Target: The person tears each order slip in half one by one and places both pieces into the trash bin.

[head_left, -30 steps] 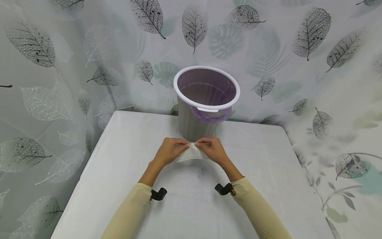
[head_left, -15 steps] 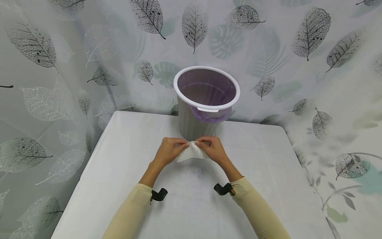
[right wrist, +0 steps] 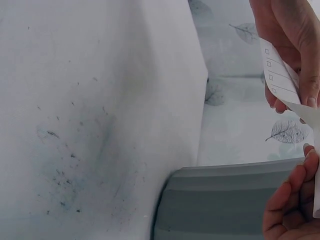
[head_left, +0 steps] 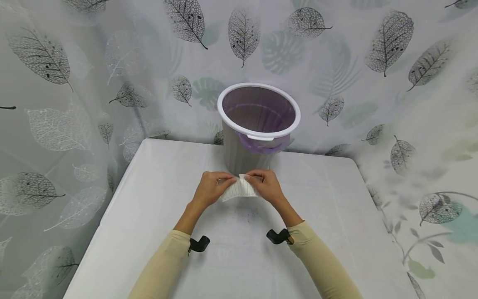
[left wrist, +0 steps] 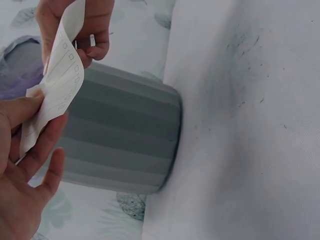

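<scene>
A small sheet of white paper [head_left: 242, 189] printed with lines and small check boxes is held up between both hands, over the table in front of the bin. My left hand [head_left: 210, 189] pinches its left part between thumb and fingers, and my right hand [head_left: 269, 187] pinches the right part close by. At the top edge the right part stands higher than the left, with a step between them. In the left wrist view the sheet [left wrist: 67, 75] is bent and twisted. The right wrist view shows its boxes [right wrist: 280, 77] beside the left hand's fingers.
Just beyond the hands stands a grey ribbed bin [head_left: 242, 158] with a white rim [head_left: 257, 85] and a purple liner [head_left: 261, 146] folded over the front. The table's white cover [head_left: 317, 207] has dark smudges. Leaf-patterned curtains [head_left: 149, 74] hang around it.
The right part of the paper has risen slightly against the left, and the step at its top edge has grown. My right hand has shifted slightly upward; the left is nearly still.
</scene>
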The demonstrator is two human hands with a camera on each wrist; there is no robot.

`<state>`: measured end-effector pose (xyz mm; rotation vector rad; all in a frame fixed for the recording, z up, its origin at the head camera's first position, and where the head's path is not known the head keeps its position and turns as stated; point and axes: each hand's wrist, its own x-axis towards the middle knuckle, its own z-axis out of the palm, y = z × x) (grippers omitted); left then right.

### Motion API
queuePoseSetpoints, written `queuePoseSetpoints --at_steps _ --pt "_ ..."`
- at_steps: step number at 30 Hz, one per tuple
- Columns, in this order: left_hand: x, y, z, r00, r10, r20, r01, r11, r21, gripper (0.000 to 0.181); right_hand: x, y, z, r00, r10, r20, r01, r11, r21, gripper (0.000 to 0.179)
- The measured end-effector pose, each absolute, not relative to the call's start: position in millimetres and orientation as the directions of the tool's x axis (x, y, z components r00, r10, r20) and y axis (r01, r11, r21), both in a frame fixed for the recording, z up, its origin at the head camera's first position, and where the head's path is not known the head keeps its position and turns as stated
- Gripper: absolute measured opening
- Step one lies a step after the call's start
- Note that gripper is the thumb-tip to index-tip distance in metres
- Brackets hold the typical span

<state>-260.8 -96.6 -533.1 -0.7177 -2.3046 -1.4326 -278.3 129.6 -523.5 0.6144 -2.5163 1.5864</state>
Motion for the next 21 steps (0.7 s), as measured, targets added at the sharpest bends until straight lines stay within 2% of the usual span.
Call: queuePoseSetpoints --at_steps 21 --pt "-261.0 -97.2 -530.1 -0.804 0.192 0.563 0.594 0.318 0.739 0.011 -281.9 128.7 -523.4 -0.941 -0.208 0.266 -0.328 0.374 -0.868 0.011"
